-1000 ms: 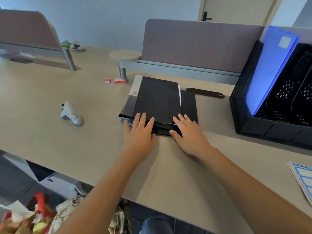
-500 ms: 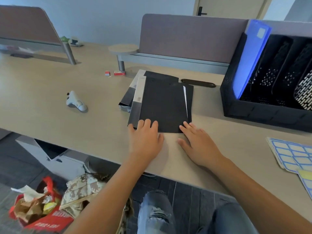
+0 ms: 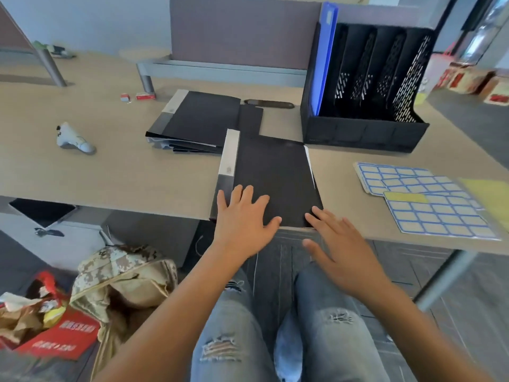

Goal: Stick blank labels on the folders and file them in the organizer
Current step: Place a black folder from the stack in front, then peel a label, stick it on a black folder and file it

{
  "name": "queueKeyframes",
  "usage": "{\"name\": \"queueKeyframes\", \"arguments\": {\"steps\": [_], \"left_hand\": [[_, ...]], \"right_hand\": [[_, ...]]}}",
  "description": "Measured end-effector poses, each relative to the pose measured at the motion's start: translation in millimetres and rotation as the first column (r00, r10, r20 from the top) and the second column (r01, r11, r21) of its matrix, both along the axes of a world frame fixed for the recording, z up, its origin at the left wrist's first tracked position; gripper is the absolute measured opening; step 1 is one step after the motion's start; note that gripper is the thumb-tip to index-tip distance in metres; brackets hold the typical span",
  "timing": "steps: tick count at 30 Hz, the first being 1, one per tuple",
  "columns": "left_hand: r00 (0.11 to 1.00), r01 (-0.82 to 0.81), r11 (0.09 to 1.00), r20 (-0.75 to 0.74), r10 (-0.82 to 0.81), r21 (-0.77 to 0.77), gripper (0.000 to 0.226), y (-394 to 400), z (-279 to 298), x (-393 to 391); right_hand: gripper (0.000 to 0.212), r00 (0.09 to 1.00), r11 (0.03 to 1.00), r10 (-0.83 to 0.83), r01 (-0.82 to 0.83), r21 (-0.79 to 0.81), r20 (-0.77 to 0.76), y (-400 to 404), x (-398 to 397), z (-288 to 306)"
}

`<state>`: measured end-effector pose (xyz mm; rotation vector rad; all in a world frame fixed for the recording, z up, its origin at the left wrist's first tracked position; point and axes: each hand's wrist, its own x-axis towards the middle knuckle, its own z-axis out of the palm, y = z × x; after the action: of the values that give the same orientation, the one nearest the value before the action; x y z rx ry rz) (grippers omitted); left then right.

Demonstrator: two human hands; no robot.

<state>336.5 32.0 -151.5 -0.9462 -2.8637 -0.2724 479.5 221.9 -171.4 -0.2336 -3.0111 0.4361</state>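
Note:
A black folder (image 3: pixel 275 172) with a grey spine lies at the desk's near edge. My left hand (image 3: pixel 243 219) rests flat on its near left corner with fingers spread. My right hand (image 3: pixel 338 244) is open, its fingertips touching the folder's near right corner, the palm past the desk edge. Behind it lies a stack of black folders (image 3: pixel 198 119). A black organizer (image 3: pixel 363 130) stands at the back right with a blue folder (image 3: pixel 325 59) upright in its leftmost slot. Sheets of blue-bordered blank labels (image 3: pixel 424 199) lie to the right.
A white controller (image 3: pixel 73 139) lies on the desk (image 3: pixel 110 172) at the left. Two small red boxes (image 3: pixel 140 96) and a dark flat object (image 3: pixel 268 103) sit near the grey divider (image 3: pixel 242 34). Below the desk are a camouflage bag (image 3: pixel 121 274) and a bag of rubbish (image 3: pixel 35 312).
Both hands have slid the top black folder off the stack, toward me and to the right, up to the desk's near edge. The view has tilted down.

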Motion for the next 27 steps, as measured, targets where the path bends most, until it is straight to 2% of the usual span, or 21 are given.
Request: {"name": "queueKeyframes", "arguments": {"steps": [5, 10, 16, 19, 22, 27], "left_hand": [[1.000, 0.003, 0.999, -0.003, -0.003, -0.043, 0.066, 13, 3, 25], [0.997, 0.042, 0.999, 0.063, -0.042, 0.007, 0.064, 30, 5, 31], [0.991, 0.095, 0.991, 0.105, -0.084, -0.099, 0.066, 56, 5, 38], [0.990, 0.110, 0.990, 0.097, -0.102, -0.083, 0.065, 68, 7, 43], [0.989, 0.109, 0.993, 0.105, -0.103, -0.052, 0.063, 82, 11, 45], [0.983, 0.144, 0.986, 0.099, -0.152, 0.086, 0.056, 120, 22, 50]], "right_hand": [[0.078, 0.999, 0.999, -0.043, 0.043, -0.016, -0.025, 5, 27, 0], [0.070, 0.997, 0.997, -0.070, 0.071, 0.026, -0.035, 7, 46, 0], [0.072, 0.993, 0.994, -0.090, 0.094, 0.055, -0.075, 17, 63, -5], [0.074, 0.991, 0.993, -0.104, 0.108, 0.047, -0.084, 23, 71, -3], [0.073, 0.985, 0.991, -0.132, 0.130, -0.033, -0.115, 34, 79, 1], [0.059, 0.934, 0.962, -0.268, 0.248, -0.110, -0.235, 75, 95, 10]]}}
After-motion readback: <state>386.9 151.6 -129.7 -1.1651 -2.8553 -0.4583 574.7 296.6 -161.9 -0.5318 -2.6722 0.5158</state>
